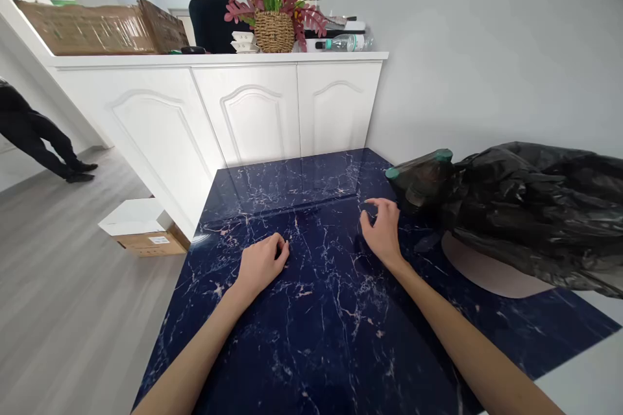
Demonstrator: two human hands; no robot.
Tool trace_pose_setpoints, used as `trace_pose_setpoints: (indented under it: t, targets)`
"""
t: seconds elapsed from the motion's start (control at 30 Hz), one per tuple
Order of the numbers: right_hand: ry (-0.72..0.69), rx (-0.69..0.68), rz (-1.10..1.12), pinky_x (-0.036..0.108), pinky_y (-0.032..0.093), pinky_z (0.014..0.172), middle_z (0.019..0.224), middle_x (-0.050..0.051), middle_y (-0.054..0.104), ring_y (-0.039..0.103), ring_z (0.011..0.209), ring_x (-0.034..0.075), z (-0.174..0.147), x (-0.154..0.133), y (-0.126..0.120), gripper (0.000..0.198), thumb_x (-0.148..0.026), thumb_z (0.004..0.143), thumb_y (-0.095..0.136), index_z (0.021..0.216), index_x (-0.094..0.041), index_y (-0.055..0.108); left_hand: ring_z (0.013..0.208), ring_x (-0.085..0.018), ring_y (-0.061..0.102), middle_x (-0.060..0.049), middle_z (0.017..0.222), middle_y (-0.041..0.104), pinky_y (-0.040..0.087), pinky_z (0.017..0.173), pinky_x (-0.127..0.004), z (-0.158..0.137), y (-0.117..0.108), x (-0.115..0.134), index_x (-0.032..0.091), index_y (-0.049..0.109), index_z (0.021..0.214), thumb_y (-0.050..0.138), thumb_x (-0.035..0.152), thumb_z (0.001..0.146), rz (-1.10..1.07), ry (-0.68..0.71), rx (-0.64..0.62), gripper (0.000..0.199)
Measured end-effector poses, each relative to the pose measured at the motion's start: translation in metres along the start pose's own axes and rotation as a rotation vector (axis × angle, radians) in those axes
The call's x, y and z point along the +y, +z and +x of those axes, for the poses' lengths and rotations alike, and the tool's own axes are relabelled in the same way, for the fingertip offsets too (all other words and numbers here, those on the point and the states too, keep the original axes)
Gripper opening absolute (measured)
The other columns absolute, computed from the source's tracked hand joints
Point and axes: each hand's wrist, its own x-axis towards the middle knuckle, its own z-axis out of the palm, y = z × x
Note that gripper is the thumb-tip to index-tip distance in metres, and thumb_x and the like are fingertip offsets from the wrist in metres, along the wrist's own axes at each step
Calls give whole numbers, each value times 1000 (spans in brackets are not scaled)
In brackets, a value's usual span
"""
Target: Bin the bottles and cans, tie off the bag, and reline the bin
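A marbled blue tabletop faces white cabinets.

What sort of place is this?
Probably an office or a home; the picture doesn't settle which. The white panelled cabinet and decorative flower basket suggest a furnished room, while the large cardboard box hints at storage or moving.
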Motion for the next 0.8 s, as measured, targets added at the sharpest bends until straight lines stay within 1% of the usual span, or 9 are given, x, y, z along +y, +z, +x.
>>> trace_pose_setpoints:
  t: [0.07, 0.17, 0.3, 0.43, 0.53, 0.6, 0.7, 0.8]
  targets:
    - [23, 110, -46, 57, 41, 116, 132, 19, 52, 49, 132, 35, 8, 9, -9, 34, -30, 94, 59, 126, -18, 59, 76, -22, 72, -1, 85, 77, 33, 64, -31, 0, 0, 0, 24, 61, 92, 46, 41, 109, 1, -1, -4, 28]
    - [60, 244, -115, 62, 38, 116, 137, 21, 45, 43, 137, 39, 18, 23, -24, 40, -24, 88, 61, 127, -17, 55, 78, -22, 73, -1, 88, 78, 34, 64, -30, 0, -1, 0, 25, 61, 92, 46, 41, 109, 1, -1, -9, 28]
    - [108, 353, -185, 69, 38, 113, 139, 25, 41, 41, 138, 44, 25, 39, -39, 48, -18, 83, 62, 129, -17, 48, 79, -23, 73, -2, 89, 78, 35, 65, -31, 0, -2, 1, 24, 61, 92, 46, 40, 109, 1, 0, -14, 27]
    - [97, 396, -222, 68, 40, 114, 144, 26, 38, 40, 141, 44, 27, 48, -46, 54, -16, 83, 61, 134, -18, 43, 79, -23, 74, -2, 89, 78, 36, 65, -31, 0, -3, 2, 24, 61, 92, 46, 40, 109, 0, -3, -18, 27]
    - [76, 413, -238, 67, 42, 116, 148, 26, 38, 41, 144, 44, 30, 52, -51, 63, -20, 84, 64, 141, -18, 39, 79, -24, 74, -2, 88, 78, 37, 65, -31, 0, -3, 2, 24, 62, 93, 46, 40, 108, -2, -6, -18, 27]
    - [55, 412, -240, 65, 42, 118, 151, 27, 40, 41, 146, 44, 33, 54, -54, 72, -25, 84, 68, 148, -17, 35, 79, -23, 73, -2, 88, 78, 37, 65, -31, 0, -3, 1, 24, 62, 93, 46, 40, 108, -4, -5, -17, 27]
    - [11, 409, -229, 64, 39, 123, 158, 28, 38, 40, 151, 45, 39, 60, -59, 91, -33, 86, 72, 161, -16, 23, 78, -23, 73, -1, 87, 77, 37, 65, -32, 0, -2, 0, 24, 61, 92, 45, 40, 108, -6, -2, -17, 28]
    - [2, 413, -189, 61, 38, 126, 164, 29, 35, 41, 153, 43, 45, 67, -61, 103, -38, 86, 74, 166, -14, 13, 79, -23, 73, -1, 88, 78, 36, 65, -32, 0, -1, 0, 24, 61, 92, 45, 40, 108, -5, -3, -14, 28]
